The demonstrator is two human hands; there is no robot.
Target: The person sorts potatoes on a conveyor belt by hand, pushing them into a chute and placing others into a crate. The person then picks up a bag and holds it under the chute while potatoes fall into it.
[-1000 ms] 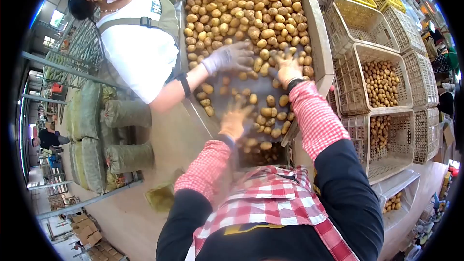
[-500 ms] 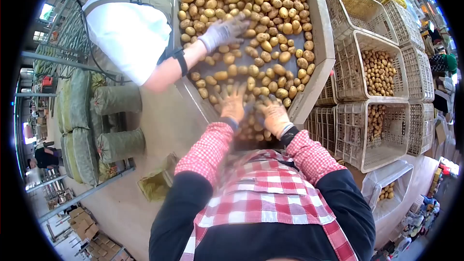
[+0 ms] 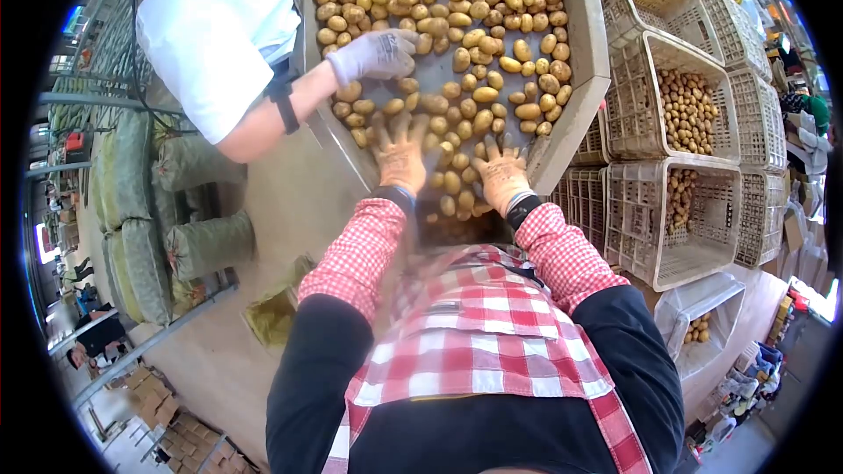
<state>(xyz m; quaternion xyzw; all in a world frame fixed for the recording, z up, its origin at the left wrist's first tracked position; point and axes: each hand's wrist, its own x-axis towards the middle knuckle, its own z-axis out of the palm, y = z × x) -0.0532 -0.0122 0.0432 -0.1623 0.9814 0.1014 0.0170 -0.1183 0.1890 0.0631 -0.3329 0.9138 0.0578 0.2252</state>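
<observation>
Location of potatoes (image 3: 457, 44): heaped loose in the walled bench (image 3: 590, 44), thinning toward the near end, directly under both hands.

Orientation: no common heading; oval bodies lying with long axes in every direction. Long axis of bench: straight away from the wearer, narrowing at the near end.

State of left hand (image 3: 399, 158): palm down, fingers (image 3: 386, 136) released and splayed, resting on potatoes near the left wall.

State of right hand (image 3: 502, 177): palm down, fingers released and splayed, resting on potatoes near the right wall, apart from the left hand, with a few potatoes between.

Change since half a second earlier: both hands pushed further up the bench and set wider apart; co-worker's gloved hand (image 3: 378, 54) drawn nearer the left wall, curled over potatoes.

Materials: smooth tan-yellow skins; dull grey sheet-metal bench bottom; pale knit glove; red-and-white checked fabric sleeves (image 3: 369, 246); beige lattice plastic crates (image 3: 625, 96) at right, two part-filled with potatoes; green mesh sacks (image 3: 206, 246) at left.
</observation>
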